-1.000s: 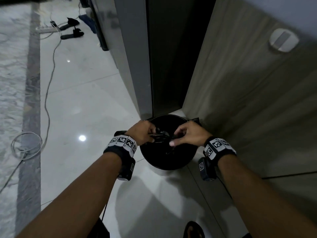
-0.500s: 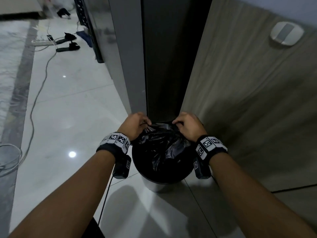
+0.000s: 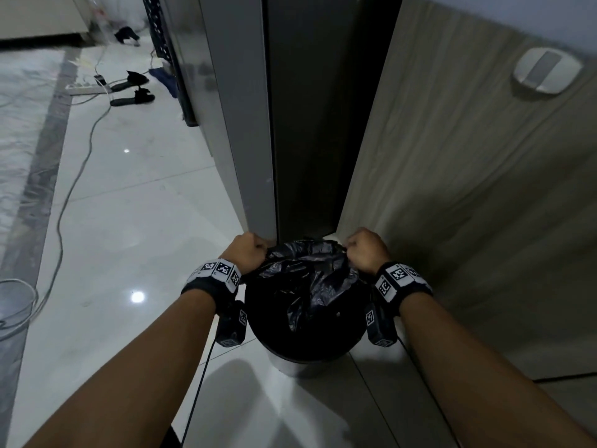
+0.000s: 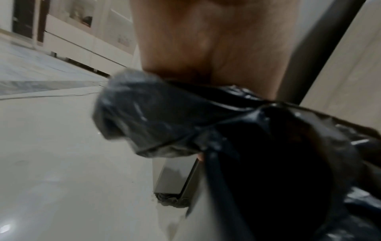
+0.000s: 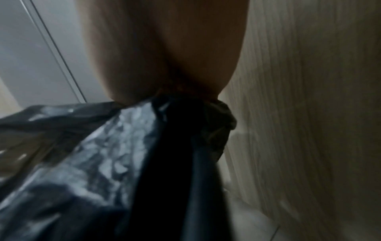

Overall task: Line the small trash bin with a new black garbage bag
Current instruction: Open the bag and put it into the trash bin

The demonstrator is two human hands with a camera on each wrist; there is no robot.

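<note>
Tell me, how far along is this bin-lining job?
Done: the black bag is opened out and hangs inside the bin. In hand: the left hand and right hand each hold a grip on the bag's edge at opposite sides of the rim. Left: the near rim looks uncovered, and the crumpled bag needs pushing down.

This looks like a room in a home. The landmark is a grey fridge-like cabinet standing on a glossy white tiled floor. Right of it is a wood-grain door with a metal handle plate. Left and beyond lie a pair of black slippers, a white power strip and a trailing cable. Pale cupboards line the far wall.
</note>
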